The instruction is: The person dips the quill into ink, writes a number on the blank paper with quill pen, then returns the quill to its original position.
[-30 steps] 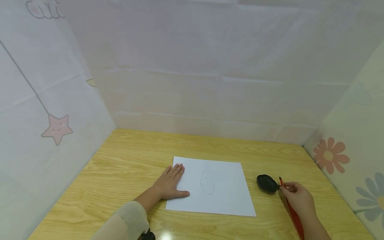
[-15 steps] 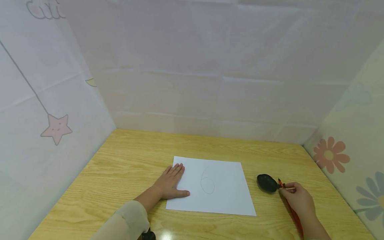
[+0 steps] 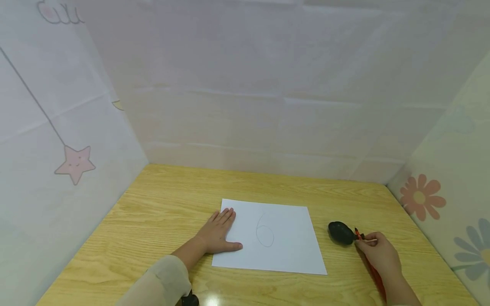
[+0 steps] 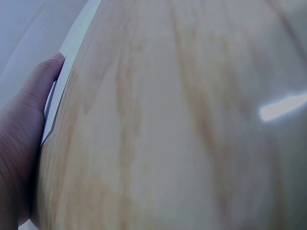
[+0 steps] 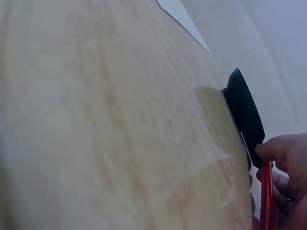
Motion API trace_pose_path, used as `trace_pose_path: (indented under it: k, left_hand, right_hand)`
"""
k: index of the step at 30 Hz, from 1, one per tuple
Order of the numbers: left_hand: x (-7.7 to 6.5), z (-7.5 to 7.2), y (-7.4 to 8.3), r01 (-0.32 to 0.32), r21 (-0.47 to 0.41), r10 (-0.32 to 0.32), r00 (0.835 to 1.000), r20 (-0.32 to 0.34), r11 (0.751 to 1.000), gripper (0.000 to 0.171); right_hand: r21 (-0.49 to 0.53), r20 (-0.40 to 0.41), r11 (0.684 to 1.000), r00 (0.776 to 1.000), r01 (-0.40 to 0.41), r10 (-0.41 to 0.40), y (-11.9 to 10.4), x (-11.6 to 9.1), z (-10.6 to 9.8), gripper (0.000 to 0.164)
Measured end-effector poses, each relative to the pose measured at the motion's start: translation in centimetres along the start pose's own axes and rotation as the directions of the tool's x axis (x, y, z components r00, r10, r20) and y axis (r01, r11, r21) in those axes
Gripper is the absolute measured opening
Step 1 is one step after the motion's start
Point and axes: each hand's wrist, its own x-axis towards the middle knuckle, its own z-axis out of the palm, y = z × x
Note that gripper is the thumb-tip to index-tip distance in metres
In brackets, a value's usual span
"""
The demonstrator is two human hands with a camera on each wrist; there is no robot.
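Observation:
My left hand [image 3: 217,233] lies flat with spread fingers on the left edge of a white sheet of paper [image 3: 294,255], which bears a thin drawn figure like a 6 [image 3: 265,236]. At the right, my right hand [image 3: 384,257] pinches a slim red pencil [image 5: 267,201] between thumb and fingers, its dark pointed tip [image 3: 356,230] sticking out past them. Against these fingers is the narrow end of a black, oval, spoon-like thing [image 3: 340,233]. I cannot tell whether that black thing joins the red shaft. Part of the shaft is hidden under my right hand.
The wood-grain table [image 3: 183,187] is walled by pale printed sheets [image 3: 268,127] at the back and both sides. Below my left sleeve [image 3: 162,280] a small black object [image 3: 189,300] peeks out at the bottom edge.
The pencil's tip has shifted very slightly down and left as my right fingers moved a little. My left hand, the paper and the black thing stay in place.

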Motion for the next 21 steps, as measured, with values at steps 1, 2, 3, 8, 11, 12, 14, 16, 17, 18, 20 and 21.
trace_pose_path:
  k: [1,2,3,8,11,12,14,16,17,18,20,21]
  left_hand:
    - [0.0,0.0,0.0,-0.001,-0.003,0.001,1.000,0.000,1.000,0.109]
    - [0.0,-0.1,0.0,-0.003,-0.005,0.003,1.000,-0.001,1.000,0.109]
    - [0.0,-0.1,0.0,-0.005,-0.009,0.005,1.000,-0.002,1.000,0.110]
    - [-0.2,-0.3,0.2,-0.016,-0.012,0.016,1.000,0.004,1.000,0.112]
    - [-0.1,-0.2,0.2,-0.008,-0.003,0.008,1.000,0.015,1.000,0.111]
    - [-0.1,-0.1,0.1,-0.006,-0.004,0.006,1.000,0.014,1.000,0.110]
    - [-0.1,0.0,0.1,0.000,-0.008,0.001,1.000,0.012,1.000,0.110]
    - [0.0,0.1,0.0,-0.001,-0.014,0.001,1.000,0.007,1.000,0.111]
    - [0.0,0.1,0.0,-0.003,-0.018,0.003,1.000,0.003,1.000,0.112]
    - [0.1,0.2,-0.1,-0.006,-0.023,0.006,1.000,-0.002,1.000,0.113]
    - [0.1,0.3,-0.2,-0.015,-0.035,0.014,1.000,-0.014,0.999,0.115]
    - [0.1,0.3,-0.2,-0.019,-0.039,0.019,1.000,-0.020,0.999,0.115]
  right_hand:
    - [0.000,0.008,1.000,1.000,-0.001,0.001,0.0,0.0,-0.1,0.051]
    - [0.001,0.016,1.000,1.000,-0.003,0.003,-0.1,0.0,-0.1,0.052]
    - [0.001,0.024,1.000,1.000,-0.008,0.008,-0.1,0.0,-0.1,0.054]
    - [0.001,0.038,0.999,0.998,-0.052,0.052,-0.1,-0.1,-0.3,0.063]
    - [0.000,0.009,0.997,0.997,-0.071,0.071,-0.4,-0.3,-0.4,0.066]
    - [0.000,-0.012,0.997,0.997,-0.075,0.075,-0.5,-0.3,-0.5,0.066]
    - [0.000,-0.046,0.998,0.997,-0.069,0.069,-0.8,-0.5,-0.6,0.065]
    - [0.007,-0.066,0.998,0.996,-0.055,0.055,-1.3,-0.7,-0.8,0.063]
    - [0.009,-0.077,0.999,0.996,-0.044,0.044,-1.6,-0.8,-0.9,0.062]
    - [0.008,-0.084,1.000,0.996,-0.029,0.030,-1.8,-0.9,-1.0,0.061]
    - [0.012,-0.083,1.000,0.997,-0.006,0.007,-2.5,-1.2,-1.3,0.060]
    - [0.013,-0.085,1.000,0.996,0.005,-0.004,-2.8,-1.3,-1.4,0.060]
